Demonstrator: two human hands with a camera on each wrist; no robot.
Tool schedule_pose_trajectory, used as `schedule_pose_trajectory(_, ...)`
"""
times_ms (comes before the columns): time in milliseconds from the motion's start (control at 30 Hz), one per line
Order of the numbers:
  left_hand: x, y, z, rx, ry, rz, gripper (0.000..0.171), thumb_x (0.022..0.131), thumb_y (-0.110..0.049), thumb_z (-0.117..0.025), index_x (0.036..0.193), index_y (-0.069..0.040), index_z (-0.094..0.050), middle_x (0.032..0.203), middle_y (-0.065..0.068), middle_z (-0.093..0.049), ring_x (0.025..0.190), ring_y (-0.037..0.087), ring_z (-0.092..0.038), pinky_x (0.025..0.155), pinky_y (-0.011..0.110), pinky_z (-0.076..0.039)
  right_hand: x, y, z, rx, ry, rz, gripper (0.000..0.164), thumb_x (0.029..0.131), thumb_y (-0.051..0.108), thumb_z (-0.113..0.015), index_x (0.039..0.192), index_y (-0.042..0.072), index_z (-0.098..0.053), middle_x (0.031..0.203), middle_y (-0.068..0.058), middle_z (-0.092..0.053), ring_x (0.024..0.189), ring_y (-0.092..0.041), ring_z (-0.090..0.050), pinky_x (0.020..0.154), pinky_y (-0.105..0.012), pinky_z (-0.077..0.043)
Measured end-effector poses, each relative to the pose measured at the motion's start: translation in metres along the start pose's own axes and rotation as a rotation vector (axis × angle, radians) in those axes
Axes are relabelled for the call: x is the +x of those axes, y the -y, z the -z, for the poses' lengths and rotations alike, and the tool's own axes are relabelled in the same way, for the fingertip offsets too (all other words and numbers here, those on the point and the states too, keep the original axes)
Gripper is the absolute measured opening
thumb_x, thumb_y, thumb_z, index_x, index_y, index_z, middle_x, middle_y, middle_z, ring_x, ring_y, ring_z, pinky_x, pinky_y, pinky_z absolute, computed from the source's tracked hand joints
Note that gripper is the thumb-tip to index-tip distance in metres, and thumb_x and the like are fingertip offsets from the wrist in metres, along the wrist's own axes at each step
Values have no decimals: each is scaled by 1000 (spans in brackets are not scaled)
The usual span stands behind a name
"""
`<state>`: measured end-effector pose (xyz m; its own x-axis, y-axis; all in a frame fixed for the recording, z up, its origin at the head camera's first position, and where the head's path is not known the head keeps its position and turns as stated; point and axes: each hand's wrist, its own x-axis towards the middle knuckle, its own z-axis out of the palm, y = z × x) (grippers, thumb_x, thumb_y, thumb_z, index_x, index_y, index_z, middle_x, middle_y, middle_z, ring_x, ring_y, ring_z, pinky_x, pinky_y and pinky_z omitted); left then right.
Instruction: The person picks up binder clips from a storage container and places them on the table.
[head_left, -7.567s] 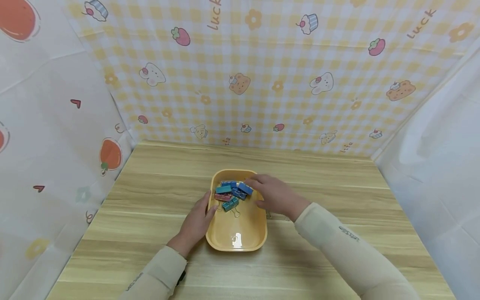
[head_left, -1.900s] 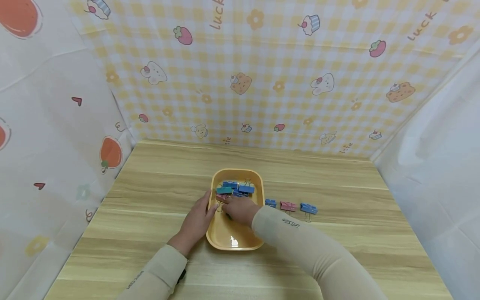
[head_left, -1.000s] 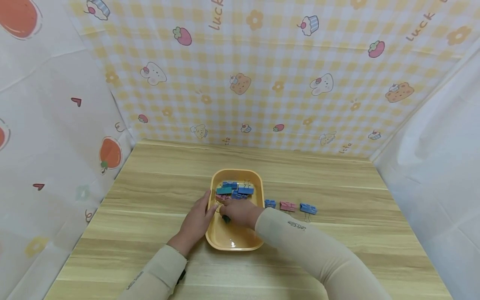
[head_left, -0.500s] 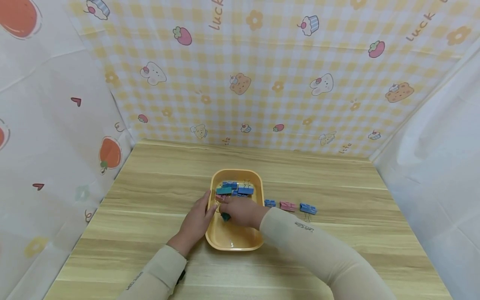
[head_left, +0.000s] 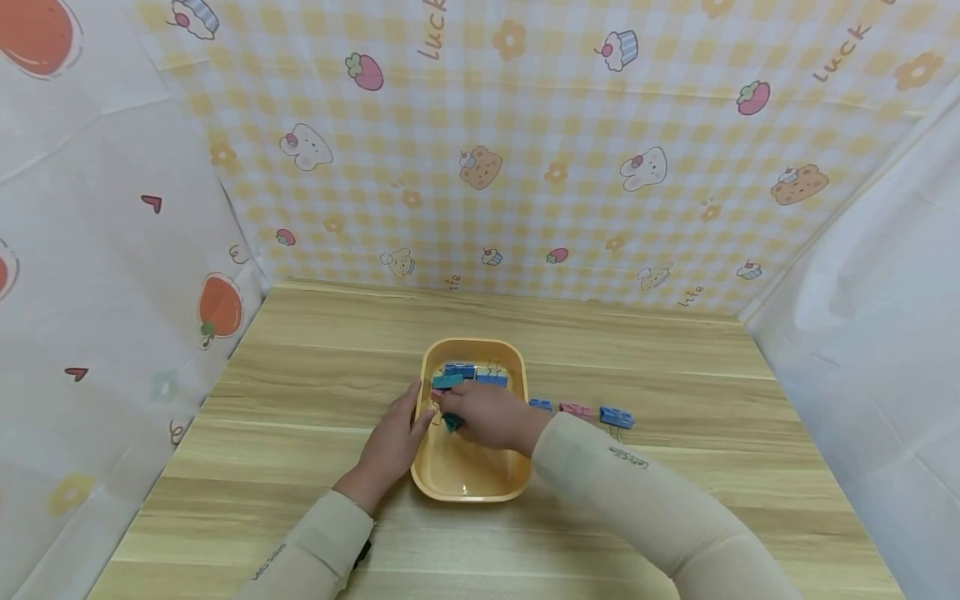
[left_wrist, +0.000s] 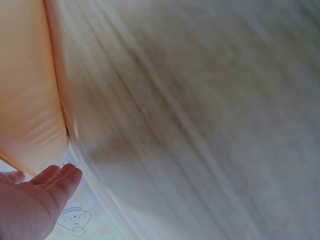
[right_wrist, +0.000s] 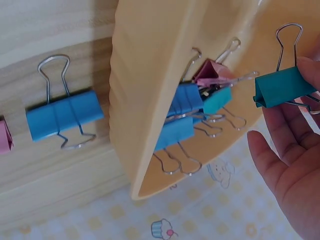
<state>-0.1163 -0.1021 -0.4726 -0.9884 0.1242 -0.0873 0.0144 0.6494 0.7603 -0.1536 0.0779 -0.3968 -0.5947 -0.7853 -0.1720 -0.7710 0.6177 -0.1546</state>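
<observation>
We find the green clip point(right_wrist: 285, 86) in the right hand point(head_left: 489, 413), over the near part of the yellow tray point(head_left: 487, 468), which stands a little left of the middle of the table point(head_left: 330, 350). That hand's grip is pinching the clip between thumb and fingers, with the fingertips of two fingers spread apart below it. In the right wrist view the clip's long axis runs out from the fingertips, roughly across the view, with its triangular end facing away from the hand and one wire handle standing free. We judge the key relation to be this: the clip lies at the very ends of the right fingers, inside the tray's rim, while a short row of clips lies outside, off the tray's right edge. In that row we see a near blue clip point(head_left: 541, 405), a pink clip point(head_left: 576, 411) and an outer blue clip point(head_left: 617, 417). The other clips, among them a turquoise clip point(head_left: 447, 382), lie heaped towards the tray's far edge. The left hand point(head_left: 392, 437) straddles the tray's left edge, thumb over the rim and fingers outside; whether it really pinches the wall, we cannot tell. It is near the clip too, but the right hand alone has it.
</observation>
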Motion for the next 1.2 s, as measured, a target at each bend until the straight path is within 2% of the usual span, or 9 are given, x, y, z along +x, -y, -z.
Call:
schedule_pose_trajectory(100, 0, 0, 0, -2, -7, -11, 63, 103, -31, -46, 153, -1, -21, 151, 26, -32, 138, 41, -32, 112, 55, -29, -4, -2, 4, 17, -43, 11, 50, 89, 19, -70, 137, 14, -56, 113, -1, -63, 99, -15, -60, 86, -28, -53)
schedule_pose_trajectory(267, -1, 1, -1, 1, -20, -24, 62, 103, -28, -47, 152, -1, -21, 150, 26, -33, 138, 41, -33, 111, 55, -30, -10, -6, 9, 9, -115, 14, 37, 89, 19, -71, 125, 15, -64, 105, 0, -62, 94, -14, -60, 83, -28, -54)
schedule_pose_trajectory(500, -1, 0, -1, 0, -8, 1, 63, 103, -29, -46, 153, -2, -20, 151, 25, -32, 138, 41, -32, 111, 55, -29, -18, -12, 17, 62, -163, -6, 29, 85, 14, -74, 114, 12, -66, 107, -2, -63, 98, -18, -61, 94, -39, -51)
schedule_pose_trajectory(567, -1, 0, -1, -2, -2, 8, 63, 103, -30, -45, 153, -2, -19, 152, 25, -31, 139, 41, -31, 112, 55, -28, -21, -14, 19, 71, -173, -8, 29, 85, 12, -74, 113, 11, -66, 107, -2, -63, 97, -18, -61, 93, -38, -52)
schedule_pose_trajectory(667, -1, -1, -1, -6, -1, 5, 63, 103, -29, -45, 153, -2, -19, 152, 25, -31, 139, 41, -31, 112, 55, -28, -25, -16, 22, 71, -186, -13, 29, 86, 12, -73, 113, 10, -66, 105, -2, -63, 93, -16, -61, 81, -32, -55)
schedule_pose_trajectory(767, 0, 0, -1, -9, -2, 6, 63, 103, -30, -45, 154, -3, -19, 152, 25, -30, 139, 41, -30, 112, 55, -27, -29, -18, 24, 61, -207, -21, 29, 86, 13, -73, 114, 10, -66, 104, -2, -63, 89, -15, -61, 77, -30, -55)
schedule_pose_trajectory(1067, 1, 2, -3, 11, -4, 16, 63, 103, -31, -44, 154, -4, -18, 153, 24, -30, 139, 41, -30, 113, 54, -27, -41, -27, 28, 35, -286, -42, 28, 83, 12, -76, 110, 8, -67, 103, -4, -63, 90, -17, -61, 78, -32, -56)
schedule_pose_trajectory(1200, 1, 3, -3, 11, -8, 4, 63, 103, -30, -45, 154, -3, -19, 153, 25, -30, 139, 41, -30, 113, 54, -26, -46, -32, 29, 25, -291, -61, 28, 83, 13, -76, 109, 8, -67, 104, -4, -63, 90, -18, -60, 79, -32, -56)
